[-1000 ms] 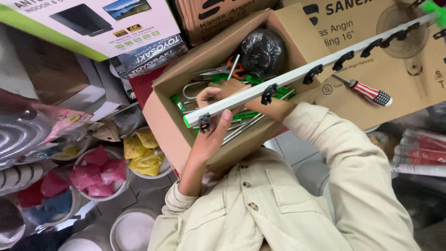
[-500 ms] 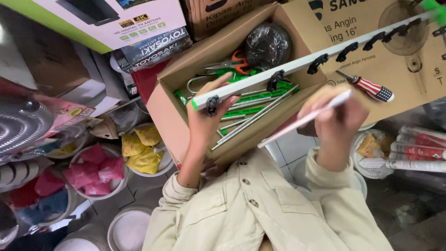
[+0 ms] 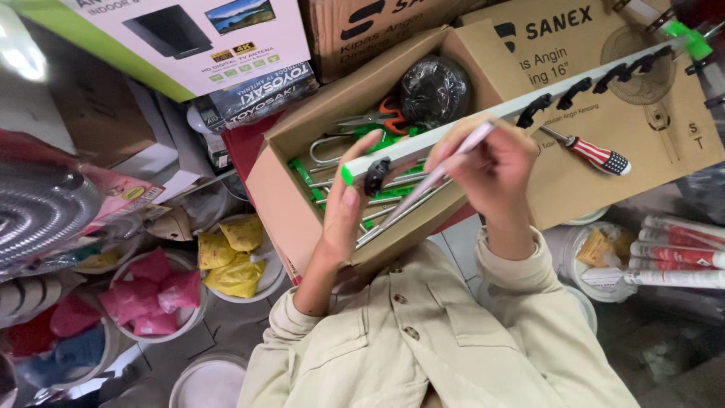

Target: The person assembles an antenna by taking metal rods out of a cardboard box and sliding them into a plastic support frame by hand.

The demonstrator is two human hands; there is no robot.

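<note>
Here the left hand (image 3: 343,215) sits nearest, its grip closed around the near end of a long white rail (image 3: 483,121), fingers pinching just beside the green end cap (image 3: 347,174) and the first black hook (image 3: 375,175). To its right the right hand (image 3: 487,170) is clamped on a thin pale rod (image 3: 434,181), thumb and fingers wrapped about its upper part. The rod slants from that grip down and left, its low end over the open box (image 3: 302,189). The rail's long axis runs the other way, from the left grip up and right across the box, over the right hand, to a far green cap (image 3: 687,38) at the top corner. So rod and rail cross just beside the right hand, with that hand nearer the crossing. Beyond lie green-handled tools (image 3: 393,140), a dark wrapped bundle (image 3: 434,91) and a striped screwdriver (image 3: 596,155) on a flat carton (image 3: 664,143).
</note>
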